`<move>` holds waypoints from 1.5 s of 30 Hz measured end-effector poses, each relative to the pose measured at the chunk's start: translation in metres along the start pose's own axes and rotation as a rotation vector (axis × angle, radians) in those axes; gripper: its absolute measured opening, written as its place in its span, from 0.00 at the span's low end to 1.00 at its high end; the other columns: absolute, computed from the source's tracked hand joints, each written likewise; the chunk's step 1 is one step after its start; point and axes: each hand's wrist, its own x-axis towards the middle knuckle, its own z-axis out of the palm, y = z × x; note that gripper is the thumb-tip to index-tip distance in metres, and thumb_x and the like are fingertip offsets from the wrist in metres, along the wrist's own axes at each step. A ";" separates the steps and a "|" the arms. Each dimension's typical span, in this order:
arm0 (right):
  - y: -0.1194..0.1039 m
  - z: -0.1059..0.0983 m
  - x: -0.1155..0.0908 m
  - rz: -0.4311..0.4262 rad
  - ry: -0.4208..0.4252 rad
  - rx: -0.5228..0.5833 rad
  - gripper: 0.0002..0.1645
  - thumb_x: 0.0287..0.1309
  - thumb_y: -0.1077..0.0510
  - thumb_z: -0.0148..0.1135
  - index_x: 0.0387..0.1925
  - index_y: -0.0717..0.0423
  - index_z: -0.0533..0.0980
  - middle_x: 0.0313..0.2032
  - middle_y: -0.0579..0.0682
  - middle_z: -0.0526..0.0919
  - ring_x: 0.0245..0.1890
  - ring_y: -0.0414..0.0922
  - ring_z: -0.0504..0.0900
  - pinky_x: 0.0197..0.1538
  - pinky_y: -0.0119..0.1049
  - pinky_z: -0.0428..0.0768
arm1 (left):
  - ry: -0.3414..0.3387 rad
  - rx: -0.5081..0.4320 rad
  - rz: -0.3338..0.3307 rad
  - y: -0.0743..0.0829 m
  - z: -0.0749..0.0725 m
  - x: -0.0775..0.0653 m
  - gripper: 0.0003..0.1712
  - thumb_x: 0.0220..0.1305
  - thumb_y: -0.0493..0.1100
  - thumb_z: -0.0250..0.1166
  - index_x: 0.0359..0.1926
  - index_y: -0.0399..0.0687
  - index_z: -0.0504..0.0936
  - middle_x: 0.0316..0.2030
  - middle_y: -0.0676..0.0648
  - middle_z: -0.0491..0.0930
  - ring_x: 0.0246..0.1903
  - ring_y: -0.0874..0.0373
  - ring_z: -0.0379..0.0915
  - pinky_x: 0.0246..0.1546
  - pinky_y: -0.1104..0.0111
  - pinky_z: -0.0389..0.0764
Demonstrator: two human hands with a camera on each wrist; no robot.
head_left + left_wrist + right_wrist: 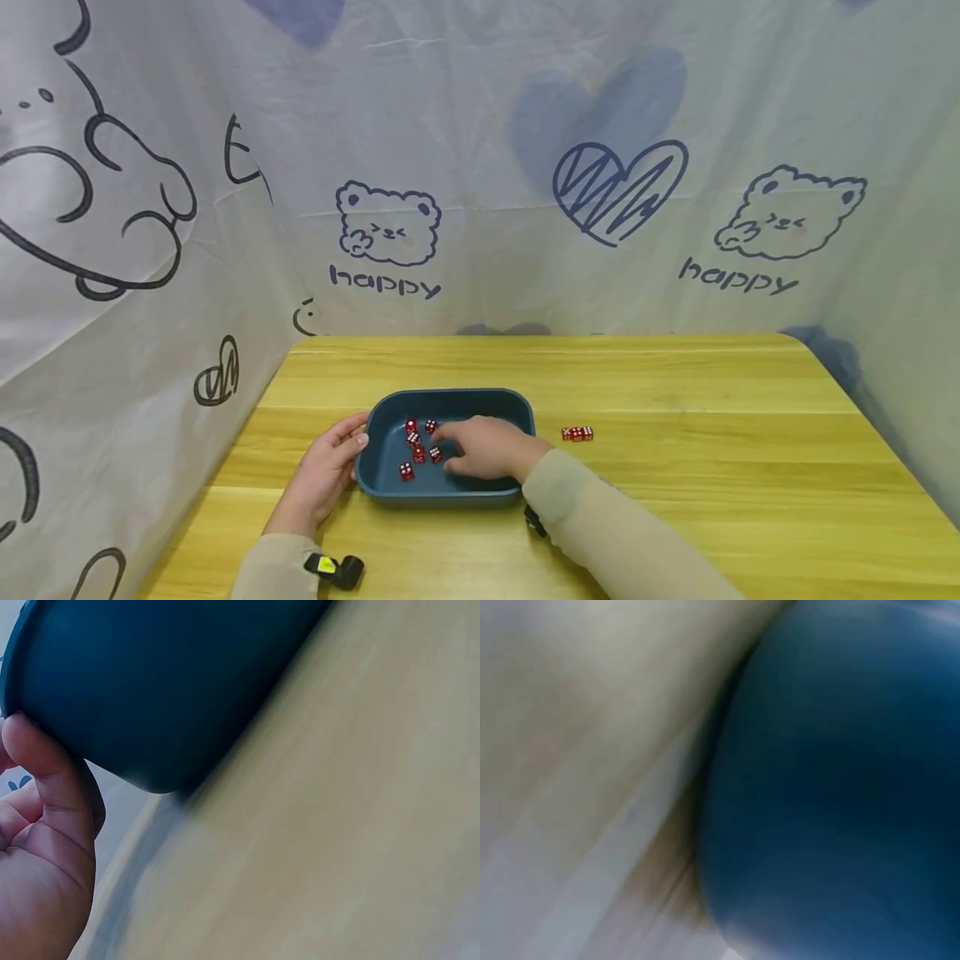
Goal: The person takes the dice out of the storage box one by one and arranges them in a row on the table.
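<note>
A dark blue rectangular tray [450, 500] with rounded corners stands on the table and holds several red dice [418, 454] with white pips, clustered in its left half. At its left end my left hand [324, 467] grips the rim, the thumb [37, 754] at the edge in the left wrist view. My right hand [483, 448] reaches over the right side into the tray, index finger and thumb spread apart close to the nearest dice [435, 454]. The right wrist view shows only the tray's outer wall [825, 795], blurred, without the hand.
Right of the tray, three red dice [577, 434] sit in a row on the yellow wood-grain table [712, 467]. White cloth [480, 250] printed with bears and hearts hangs behind and along the sides. Each wrist carries a small black camera [337, 570].
</note>
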 end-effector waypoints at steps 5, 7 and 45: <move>0.001 0.002 0.002 -0.010 -0.012 0.007 0.23 0.66 0.46 0.66 0.61 0.35 0.77 0.21 0.39 0.73 0.24 0.38 0.70 0.36 0.35 0.73 | 0.001 0.005 -0.004 0.001 0.000 0.000 0.26 0.76 0.37 0.57 0.70 0.33 0.67 0.41 0.45 0.70 0.26 0.61 0.68 0.24 0.74 0.73; 0.002 0.002 0.003 -0.018 -0.016 0.007 0.22 0.66 0.46 0.66 0.61 0.35 0.77 0.21 0.39 0.74 0.24 0.38 0.70 0.37 0.35 0.73 | 0.003 0.009 -0.004 0.001 0.000 0.000 0.26 0.76 0.37 0.57 0.70 0.33 0.67 0.41 0.45 0.71 0.26 0.61 0.68 0.24 0.74 0.73; 0.003 0.006 0.004 -0.075 -0.068 0.037 0.08 0.65 0.48 0.67 0.45 0.33 0.82 0.31 0.32 0.77 0.31 0.35 0.75 0.39 0.33 0.75 | 0.012 0.008 -0.018 0.001 0.002 -0.001 0.26 0.76 0.36 0.56 0.71 0.33 0.67 0.42 0.43 0.71 0.26 0.60 0.68 0.24 0.75 0.73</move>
